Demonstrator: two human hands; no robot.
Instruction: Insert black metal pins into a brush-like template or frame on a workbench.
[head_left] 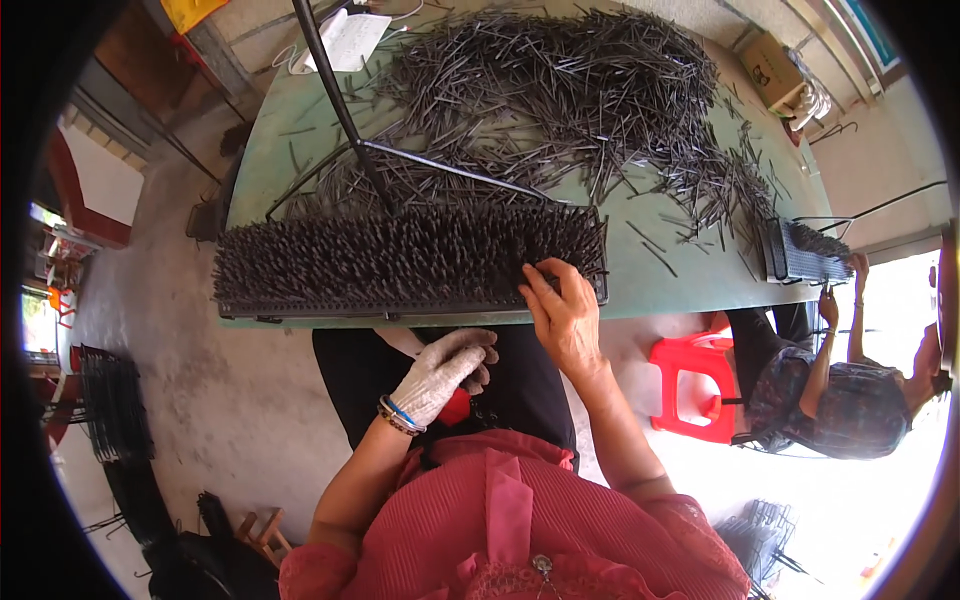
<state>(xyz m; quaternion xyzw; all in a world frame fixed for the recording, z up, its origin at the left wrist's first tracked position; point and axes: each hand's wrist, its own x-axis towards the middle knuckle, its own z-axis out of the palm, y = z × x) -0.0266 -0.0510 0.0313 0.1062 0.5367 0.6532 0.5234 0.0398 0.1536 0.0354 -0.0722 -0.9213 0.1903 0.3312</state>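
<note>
A long black rack, densely set with short dark strips standing on end, lies along the near edge of the green table. At its right end my bare right hand pinches down among the strips, thumb and fingertips together. Whatever sits between those fingertips is too small to make out. Below the table edge, over my lap, my left hand wears a pale knitted glove. Its fingers are curled closed, hiding anything inside. A black metal rod frame rises from behind the rack.
Loose black strips heap across the green table. White paper and a cardboard box stand farther back. At right, a co-worker handles a similar rack near a red plastic stool. Black racks stand at left.
</note>
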